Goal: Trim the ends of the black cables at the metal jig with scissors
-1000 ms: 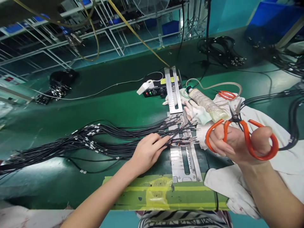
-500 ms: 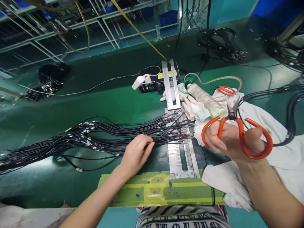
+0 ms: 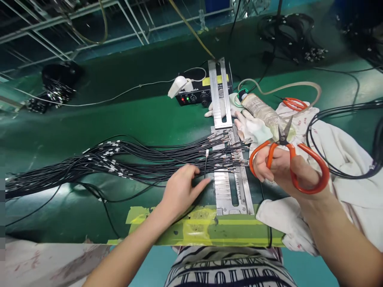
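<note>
My left hand (image 3: 183,189) is over the near edge of a bundle of black cables (image 3: 155,153), thumb stretched away from the index finger. One loose black cable with a white tip (image 3: 207,153) runs up past that gap, partly hidden behind the thumb. My right hand (image 3: 287,169) grips orange-handled scissors (image 3: 309,151), fingers and thumb through the loops. Their blades point away from me and are spread. The cable ends, with metal tips, lie across a slotted metal plate (image 3: 223,195) between my hands.
Behind the plate, a slotted metal bar (image 3: 219,95) leans against a black control box (image 3: 194,97). White gloves (image 3: 253,126), a wrapped bottle (image 3: 260,109) and white cloth (image 3: 335,139) lie to the right. More cable coils (image 3: 287,36) rest at the back.
My left thumb has spread away from the index finger, and the hand has shifted slightly right. A white-tipped cable now stands out beside it. The scissors remain in my right hand.
</note>
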Tool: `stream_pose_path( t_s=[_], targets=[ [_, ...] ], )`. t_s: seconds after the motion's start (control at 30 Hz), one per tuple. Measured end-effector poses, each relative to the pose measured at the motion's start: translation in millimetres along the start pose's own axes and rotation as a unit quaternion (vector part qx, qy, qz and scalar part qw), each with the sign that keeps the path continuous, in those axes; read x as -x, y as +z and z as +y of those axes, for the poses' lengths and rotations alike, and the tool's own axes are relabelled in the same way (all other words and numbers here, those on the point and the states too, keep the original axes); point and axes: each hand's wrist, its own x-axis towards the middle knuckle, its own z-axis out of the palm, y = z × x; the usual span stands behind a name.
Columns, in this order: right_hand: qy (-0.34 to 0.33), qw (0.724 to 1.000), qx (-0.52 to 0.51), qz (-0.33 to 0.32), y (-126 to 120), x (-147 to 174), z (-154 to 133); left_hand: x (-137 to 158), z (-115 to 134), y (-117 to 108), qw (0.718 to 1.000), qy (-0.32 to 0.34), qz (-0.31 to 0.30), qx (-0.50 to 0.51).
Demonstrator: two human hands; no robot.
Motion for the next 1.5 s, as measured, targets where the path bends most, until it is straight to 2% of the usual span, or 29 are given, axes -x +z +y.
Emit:
stream_pose_path(
  t_s=[0.07,0.13,0.33,0.47,0.57,0.63,0.7,0.83,0.97,1.07,1.27,1.4,1.5],
  targets=[
    [-0.003,1.0,-0.005,-0.003,-1.9,0.7,6.1,-23.9,6.7,10.2,0.998,-0.035,0.042,0.013],
    [-0.004,1.0,-0.009,0.017,-0.8,1.9,12.5,-38.4,8.5,16.7,0.997,-0.047,0.051,0.023],
    [0.063,0.994,0.061,0.067,15.9,2.7,18.9,-50.8,7.1,18.7,0.994,-0.068,0.071,0.044],
    [0.05,0.982,0.101,0.154,23.6,-0.6,15.8,-44.7,21.8,11.3,0.992,-0.029,0.069,0.105],
    [0.011,0.971,0.124,0.203,26.6,-1.9,12.8,-26.2,39.1,5.2,0.968,0.033,-0.003,0.25],
    [-0.002,0.974,0.122,0.192,28.2,-1.4,11.6,-13.6,47.6,3.0,0.951,0.053,-0.037,0.303],
    [0.002,0.978,0.112,0.173,29.7,-0.2,12.9,-5.3,52.1,2.3,0.95,0.053,-0.041,0.306],
    [0.045,0.98,0.095,0.172,34.0,2.6,23.6,-0.6,54.7,2.2,0.948,0.024,-0.029,0.317],
    [0.046,0.979,0.109,0.167,38.1,5.5,33.9,-0.4,57.6,4.7,0.927,-0.01,-0.049,0.371],
    [0.051,0.976,0.126,0.17,39.3,6.3,33.5,-0.3,58.4,7.6,0.924,-0.017,-0.019,0.382],
    [0.028,0.976,0.123,0.179,41.1,3.1,30.2,-0.9,55.8,8.3,0.937,0.038,0.071,0.339],
    [0.042,0.974,0.127,0.181,41.7,1.6,34.2,-0.3,53.7,11.1,0.935,0.047,0.061,0.347],
    [0.047,0.976,0.122,0.173,40.4,0.7,32.0,0.0,52.8,12.1,0.915,0.016,0.03,0.402]
  ],
)
